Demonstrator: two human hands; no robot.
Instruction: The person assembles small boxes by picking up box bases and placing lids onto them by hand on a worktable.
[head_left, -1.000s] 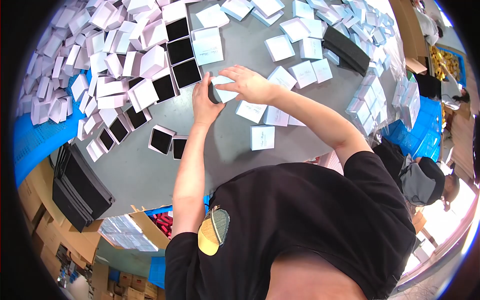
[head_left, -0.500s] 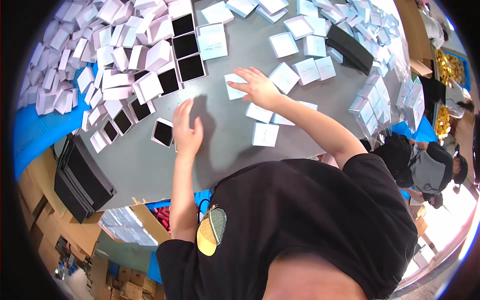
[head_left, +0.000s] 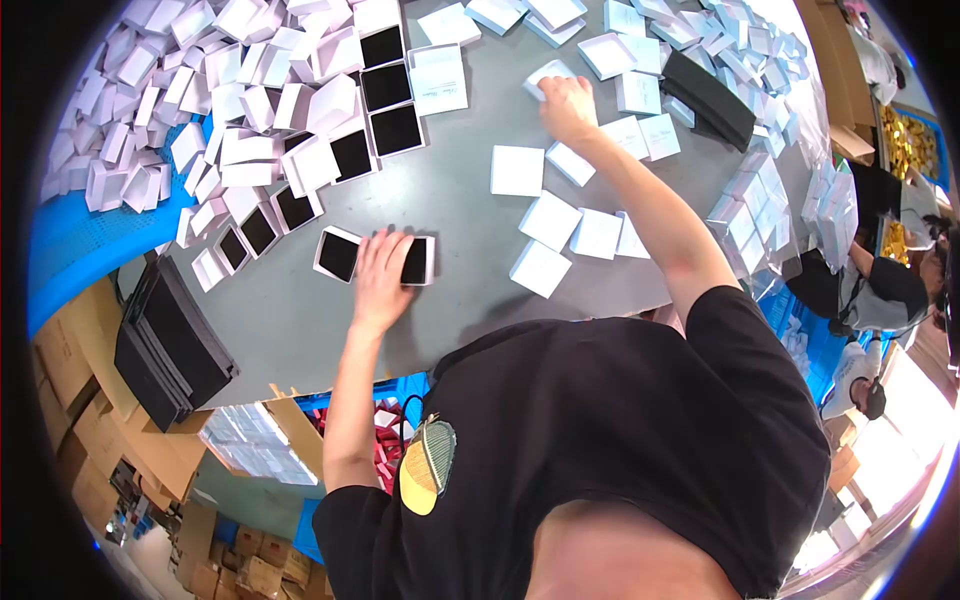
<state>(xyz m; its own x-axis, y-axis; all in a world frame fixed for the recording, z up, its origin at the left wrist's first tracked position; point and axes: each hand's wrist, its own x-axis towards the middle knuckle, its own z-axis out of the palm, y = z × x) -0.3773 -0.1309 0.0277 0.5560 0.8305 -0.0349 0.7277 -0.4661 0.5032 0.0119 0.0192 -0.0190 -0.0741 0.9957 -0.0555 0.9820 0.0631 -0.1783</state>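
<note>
My left hand lies across a white box base with a black lining, fingers over its far edge; part of that base is hidden under the hand. Just left of it is another black-lined white base. Farther out, my right hand has its fingers curled on a white box lid. Between the two hands a plain white lid rests on the grey table. More white lids lie close to my body below the right forearm.
White boxes are heaped at the left, partly on a blue sheet. A row of black-lined bases stands beside them. Black pads lean at the near left edge. A black strip and wrapped boxes are at right.
My right hand has moved away from my body and closed on a farther lid. My left hand has come down onto a base, which now shows right of it. The near lids have shifted.
</note>
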